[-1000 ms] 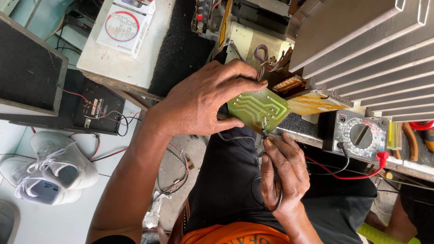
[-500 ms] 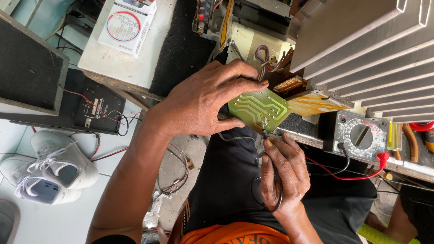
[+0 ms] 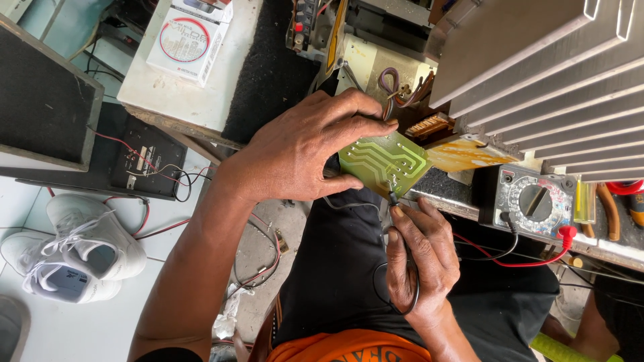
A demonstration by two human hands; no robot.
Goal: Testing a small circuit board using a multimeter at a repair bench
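Observation:
My left hand (image 3: 302, 151) grips a green circuit board (image 3: 386, 161) by its left edge, copper-track side up, over my lap. Below it, my right hand (image 3: 419, 258) pinches a thin black test probe (image 3: 392, 196) whose tip touches the board's lower edge. The probe's black wire (image 3: 402, 305) loops around that hand. An analogue multimeter (image 3: 537, 201) lies on the bench edge to the right, with a red lead (image 3: 530, 260) plugged into it.
A large ribbed metal heat sink (image 3: 537, 67) fills the upper right above an open chassis with wires (image 3: 396, 80). A white box (image 3: 191, 37) sits on a table upper left. A black speaker cabinet (image 3: 40, 107) and white shoes (image 3: 80, 248) are on the floor at left.

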